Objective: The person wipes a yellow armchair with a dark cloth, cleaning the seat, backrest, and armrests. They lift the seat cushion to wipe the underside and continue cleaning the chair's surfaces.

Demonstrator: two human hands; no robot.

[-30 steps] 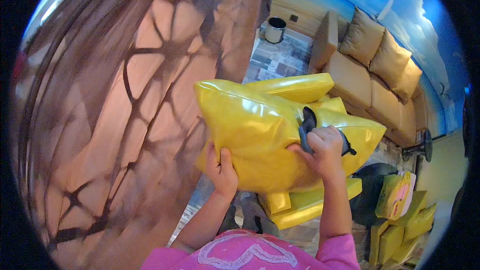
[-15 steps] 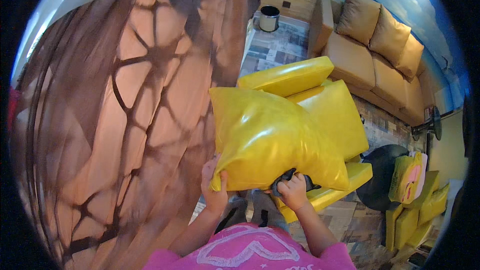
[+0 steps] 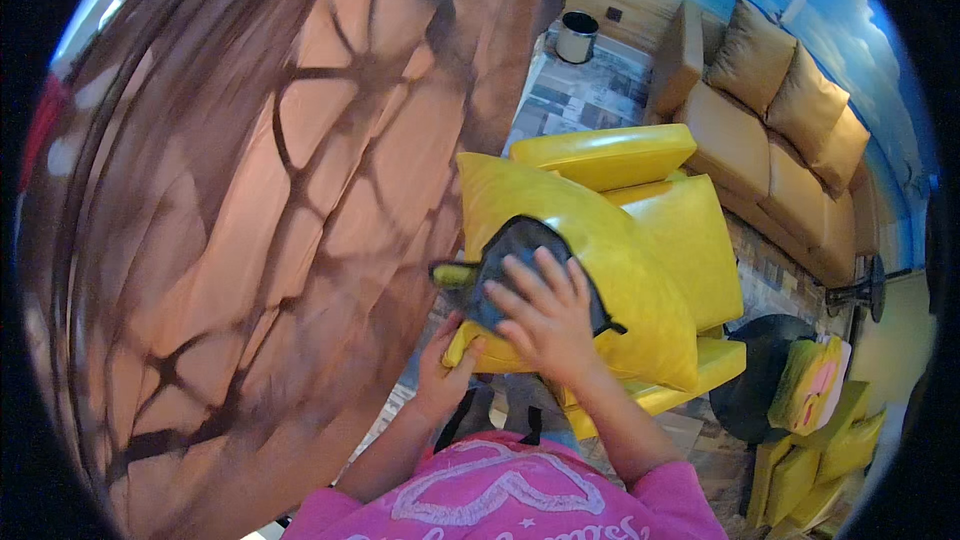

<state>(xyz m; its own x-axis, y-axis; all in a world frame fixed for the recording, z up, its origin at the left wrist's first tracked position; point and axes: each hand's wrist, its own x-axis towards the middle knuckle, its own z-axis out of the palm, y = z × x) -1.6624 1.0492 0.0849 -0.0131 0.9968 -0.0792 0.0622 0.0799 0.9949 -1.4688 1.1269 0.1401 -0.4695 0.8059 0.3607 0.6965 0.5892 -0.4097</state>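
A shiny yellow cushion (image 3: 620,270) is held up in front of me, over a yellow armchair (image 3: 650,180). My left hand (image 3: 440,380) grips the cushion's lower left corner from below. My right hand (image 3: 545,315) lies flat on the cushion's face with fingers spread, pressing a dark cloth (image 3: 510,260) against it. The cloth covers part of the cushion's left side.
A large brown patterned curtain (image 3: 260,220) fills the left half of the view. A tan sofa with cushions (image 3: 770,120) stands at the back right. A small bin (image 3: 577,35) sits by the far wall. More yellow cushions (image 3: 820,420) and a dark round stool (image 3: 760,380) lie at lower right.
The cushion has been turned and brought closer. My right hand moved from its lower edge up onto its face, now pressing the dark cloth there. My left hand stays at the lower left corner.
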